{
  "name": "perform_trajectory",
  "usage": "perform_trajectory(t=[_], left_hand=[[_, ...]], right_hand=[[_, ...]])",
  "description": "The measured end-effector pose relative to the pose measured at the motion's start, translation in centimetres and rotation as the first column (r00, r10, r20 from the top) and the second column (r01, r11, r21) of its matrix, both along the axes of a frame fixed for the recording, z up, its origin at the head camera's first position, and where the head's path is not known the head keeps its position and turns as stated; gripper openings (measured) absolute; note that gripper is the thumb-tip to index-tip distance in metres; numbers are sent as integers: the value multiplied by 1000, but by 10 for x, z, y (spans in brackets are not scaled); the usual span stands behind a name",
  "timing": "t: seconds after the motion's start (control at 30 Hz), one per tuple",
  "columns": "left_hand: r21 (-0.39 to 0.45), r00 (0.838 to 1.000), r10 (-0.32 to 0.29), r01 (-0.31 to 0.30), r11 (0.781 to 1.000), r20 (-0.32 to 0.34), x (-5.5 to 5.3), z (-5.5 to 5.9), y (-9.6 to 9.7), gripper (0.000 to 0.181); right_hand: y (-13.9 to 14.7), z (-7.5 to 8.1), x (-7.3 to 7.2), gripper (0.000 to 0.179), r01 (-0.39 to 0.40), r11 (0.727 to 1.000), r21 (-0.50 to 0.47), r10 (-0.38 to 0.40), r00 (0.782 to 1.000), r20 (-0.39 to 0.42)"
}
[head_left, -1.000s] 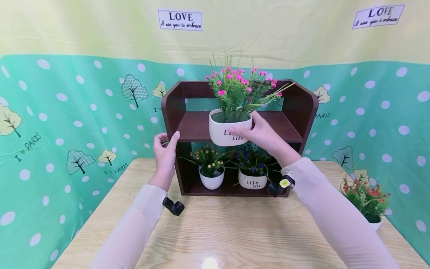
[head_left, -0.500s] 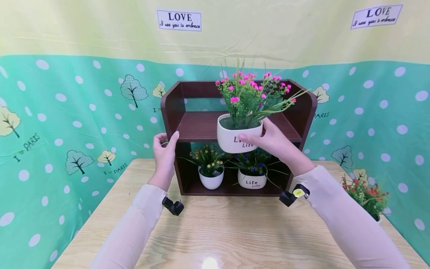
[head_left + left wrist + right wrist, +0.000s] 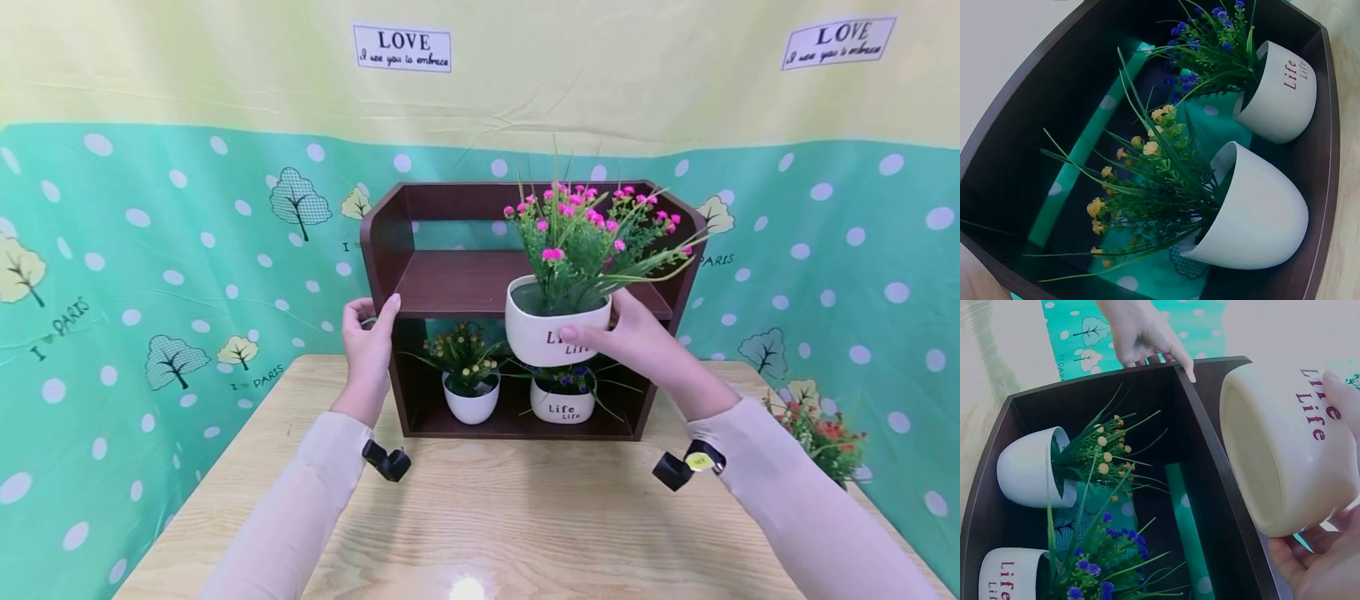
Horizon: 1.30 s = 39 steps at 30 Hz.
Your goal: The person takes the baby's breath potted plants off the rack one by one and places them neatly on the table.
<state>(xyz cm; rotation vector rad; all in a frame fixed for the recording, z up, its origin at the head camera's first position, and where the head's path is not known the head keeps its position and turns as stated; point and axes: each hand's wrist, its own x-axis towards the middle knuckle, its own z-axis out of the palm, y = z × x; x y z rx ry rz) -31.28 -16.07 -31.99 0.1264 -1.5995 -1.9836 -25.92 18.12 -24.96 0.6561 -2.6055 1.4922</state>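
My right hand (image 3: 637, 337) grips a white oval flowerpot (image 3: 551, 333) marked "Life", planted with pink flowers and grass, thumb in front and fingers round its right end. It hangs in front of the dark brown shelf (image 3: 457, 279), off the upper board; its underside shows in the right wrist view. My left hand (image 3: 369, 346) holds the shelf's left side, thumb on the front edge. Inside the lower compartment stand a round white pot (image 3: 1260, 215) with yellow flowers and a "Life" pot (image 3: 562, 407) with blue flowers, its plant partly hidden by the held pot.
A pot of red flowers (image 3: 828, 437) stands at the table's right side, partly hidden by my right sleeve. The wooden table (image 3: 480, 500) spreads in front of the shelf. A patterned green cloth (image 3: 180, 250) hangs behind.
My right hand has carried the pink flowerpot rightward, down and toward me, away from the upper board. My left hand has stayed on the shelf's side.
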Motion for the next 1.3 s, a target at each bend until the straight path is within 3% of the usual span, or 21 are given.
perform_trajectory(t=[0.4,0.7,0.87,1.07,1.3], left_hand=[[2,1000,-2,2,1000,-4,0,0,0,38],[-7,1000,0,0,1000,18,2,2,0,40],[-12,1000,-1,2,1000,20,1,2,0,41],[-17,1000,0,1,1000,24,2,3,0,40],[-15,1000,4,-3,1000,20,2,3,0,39]], right_hand=[[18,-8,16,61,83,994,76,-85,996,24],[40,-18,24,41,41,997,69,-40,999,-21],[55,-28,28,46,53,997,60,-50,998,-45],[70,-38,35,45,119,985,128,-116,993,-31],[84,-50,43,57,149,975,164,-143,989,-50]])
